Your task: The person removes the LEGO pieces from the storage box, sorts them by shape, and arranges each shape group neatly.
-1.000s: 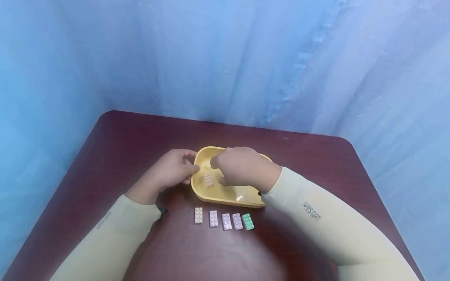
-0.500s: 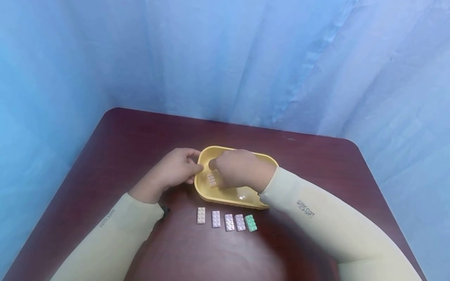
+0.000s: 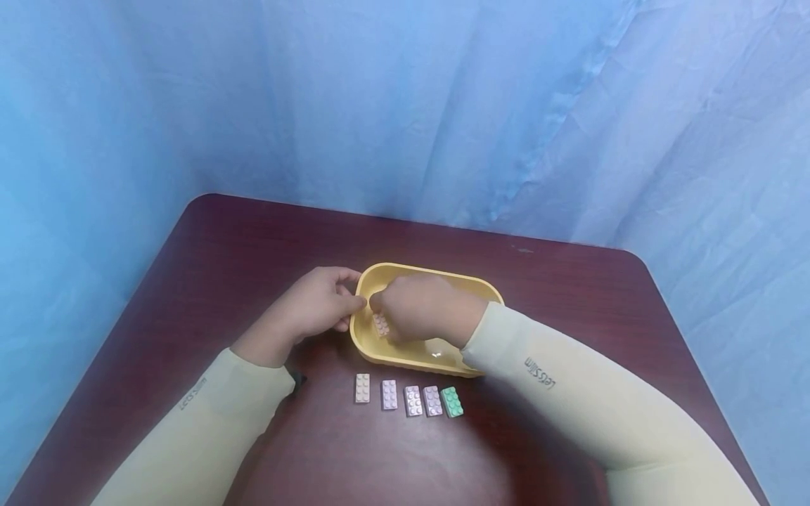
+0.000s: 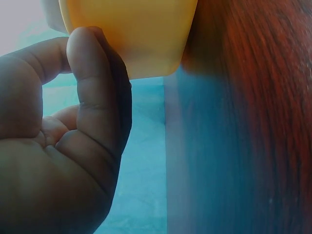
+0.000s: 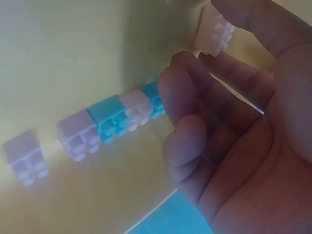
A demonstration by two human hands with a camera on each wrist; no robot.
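Since a second ago, right hand (image 3: pixel 420 309) dipped deeper into yellow tray (image 3: pixel 405 360) near table (image 3: pixel 221 246) centre, fingers loosely curled at pink brick (image 3: pixel 380 324), grip unclear. Left hand (image 3: pixel 310 309) pinched tray's left rim. Light, rigid, smooth; best pinched across long sides.

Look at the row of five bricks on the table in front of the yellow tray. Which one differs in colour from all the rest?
The green brick, at the right-hand end of the row. The other four are pale: one cream, three lilac.
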